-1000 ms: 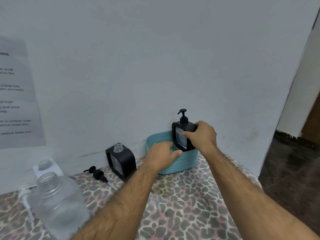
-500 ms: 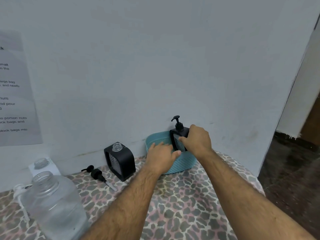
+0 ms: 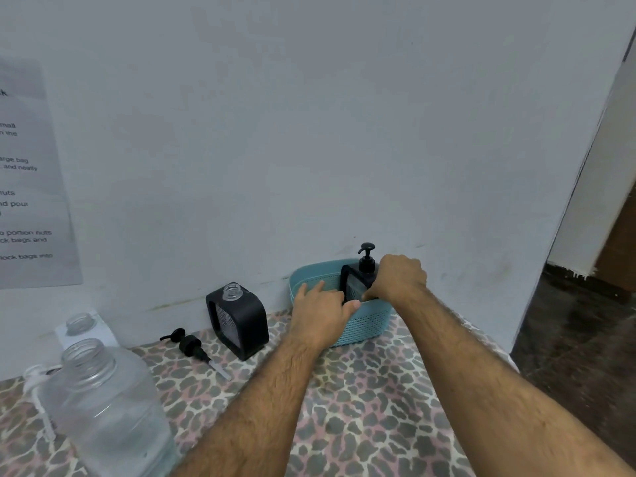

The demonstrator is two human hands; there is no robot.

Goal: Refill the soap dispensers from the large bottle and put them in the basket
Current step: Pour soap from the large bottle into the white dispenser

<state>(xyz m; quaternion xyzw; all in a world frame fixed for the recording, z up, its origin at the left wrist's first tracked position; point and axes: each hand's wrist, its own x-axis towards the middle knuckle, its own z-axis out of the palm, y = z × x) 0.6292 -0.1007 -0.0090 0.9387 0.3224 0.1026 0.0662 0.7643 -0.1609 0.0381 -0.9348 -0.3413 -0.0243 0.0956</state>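
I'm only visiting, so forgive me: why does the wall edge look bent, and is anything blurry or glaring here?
Head view: the wide-angle lens bows the wall edge on the right; light is soft and even, no harsh glare; the big clear bottle up close looks soft; the poster text is smeared; the right hand and basket stay fairly sharp.

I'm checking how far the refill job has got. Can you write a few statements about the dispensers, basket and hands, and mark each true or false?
1. The right hand grips the pumped dispenser inside the basket. True.
2. The second black dispenser has its pump on. False: its neck is open; a pump lies beside it.
3. The left hand rests on the basket. True.
4. The large bottle is capped. False: its mouth is open.
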